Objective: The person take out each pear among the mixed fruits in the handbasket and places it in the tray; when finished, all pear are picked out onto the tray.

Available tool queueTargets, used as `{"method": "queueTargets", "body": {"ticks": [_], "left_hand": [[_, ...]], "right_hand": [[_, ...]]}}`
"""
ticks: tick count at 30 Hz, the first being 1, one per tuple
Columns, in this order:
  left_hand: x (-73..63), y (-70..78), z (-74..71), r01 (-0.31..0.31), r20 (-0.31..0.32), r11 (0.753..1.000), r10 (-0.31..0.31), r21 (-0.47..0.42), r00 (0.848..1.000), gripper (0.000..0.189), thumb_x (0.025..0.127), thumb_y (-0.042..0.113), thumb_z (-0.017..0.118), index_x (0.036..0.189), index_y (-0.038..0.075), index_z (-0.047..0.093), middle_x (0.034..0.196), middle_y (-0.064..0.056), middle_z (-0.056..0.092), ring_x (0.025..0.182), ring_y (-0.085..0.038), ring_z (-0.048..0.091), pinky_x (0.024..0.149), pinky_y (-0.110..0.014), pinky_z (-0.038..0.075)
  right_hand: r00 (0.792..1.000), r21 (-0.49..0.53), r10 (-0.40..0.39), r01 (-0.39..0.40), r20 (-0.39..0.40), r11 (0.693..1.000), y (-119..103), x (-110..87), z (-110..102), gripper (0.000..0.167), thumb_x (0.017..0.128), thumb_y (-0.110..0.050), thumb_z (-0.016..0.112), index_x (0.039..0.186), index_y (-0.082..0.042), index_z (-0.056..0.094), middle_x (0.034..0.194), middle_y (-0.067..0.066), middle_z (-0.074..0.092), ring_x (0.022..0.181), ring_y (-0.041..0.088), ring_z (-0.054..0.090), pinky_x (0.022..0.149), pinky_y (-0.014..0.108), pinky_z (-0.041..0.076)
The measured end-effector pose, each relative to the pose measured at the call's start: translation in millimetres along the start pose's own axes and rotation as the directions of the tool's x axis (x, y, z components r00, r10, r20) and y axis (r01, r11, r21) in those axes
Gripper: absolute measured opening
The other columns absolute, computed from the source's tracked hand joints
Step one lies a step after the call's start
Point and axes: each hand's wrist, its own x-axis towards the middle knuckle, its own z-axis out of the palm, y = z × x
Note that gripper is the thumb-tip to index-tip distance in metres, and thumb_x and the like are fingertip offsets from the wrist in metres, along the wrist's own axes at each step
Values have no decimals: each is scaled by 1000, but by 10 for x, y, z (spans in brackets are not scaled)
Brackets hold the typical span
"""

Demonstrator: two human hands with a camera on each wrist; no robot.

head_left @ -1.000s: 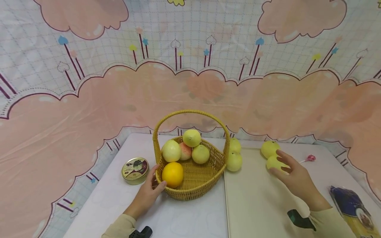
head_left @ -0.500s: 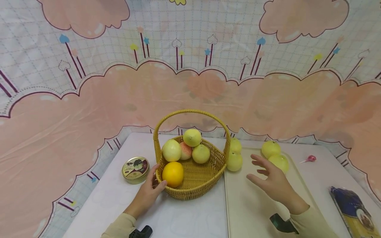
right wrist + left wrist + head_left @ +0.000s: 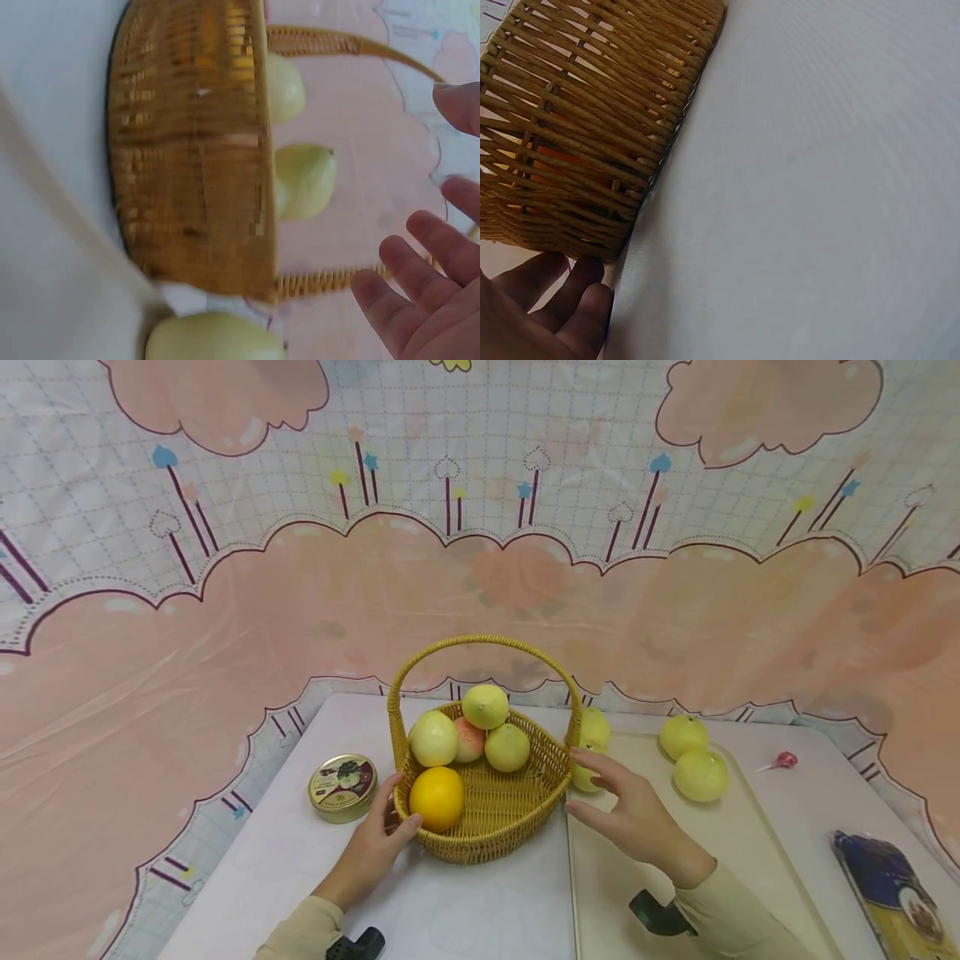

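A yellow wicker basket (image 3: 480,847) with a tall handle stands mid-table. It holds an orange (image 3: 437,799), a reddish peach-like fruit (image 3: 468,741) and three round yellow-green fruits (image 3: 485,707). My left hand (image 3: 372,843) grips the basket's left front side, thumb at the rim; in the left wrist view its fingertips (image 3: 592,307) meet the woven wall low down. My right hand (image 3: 633,817) is spread beside the basket's right side, holding nothing, its fingers overlapping the rim and handle foot in the head view. Behind it, two more yellow-green fruits (image 3: 595,727) are partly hidden.
A cream tray (image 3: 637,893) lies on the right, with two yellow-green fruits (image 3: 701,775) at its far right corner. Beyond it are a pink lollipop (image 3: 785,760) and a blue-and-yellow packet (image 3: 896,893). A round tin (image 3: 342,787) sits left of the basket.
My right hand has moved left from the two fruits at the tray's right corner, across the tray, to the basket's right side. The left hand has kept its place on the basket.
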Motion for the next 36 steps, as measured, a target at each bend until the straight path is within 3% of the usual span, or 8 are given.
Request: {"method": "queueTargets", "body": {"ticks": [4,10,24,36], "left_hand": [[-2,6,-2,-5,0,1000,5,2,1000,71,100,40,59,158,21,20,147,-30,43,123,-37,54,104,-55,43],[0,6,-3,4,1,1000,-4,0,1000,72,100,40,59,158,22,20,147,-30,42,123,-37,54,103,-55,44],[-10,16,-12,15,3,1000,-15,-3,1000,72,100,41,59,158,23,20,148,-30,42,124,-38,53,104,-55,43],[-9,16,-10,14,7,1000,-14,-9,1000,72,100,41,59,158,23,20,149,-30,41,125,-38,53,104,-55,43]], "right_hand": [[998,21,-50,49,36,999,-49,97,131,56,85,-6,79,136,1,58,145,16,53,133,36,48,98,50,49],[996,27,-38,36,86,999,-118,291,307,54,89,-11,77,137,1,56,142,17,54,131,36,50,97,53,49],[973,34,176,-183,147,983,-172,801,476,67,91,-23,75,149,-5,45,150,12,47,133,34,47,107,53,41],[968,20,233,-236,95,972,-64,1180,601,73,90,-29,76,151,-8,42,153,13,42,136,35,43,107,50,41]]}}
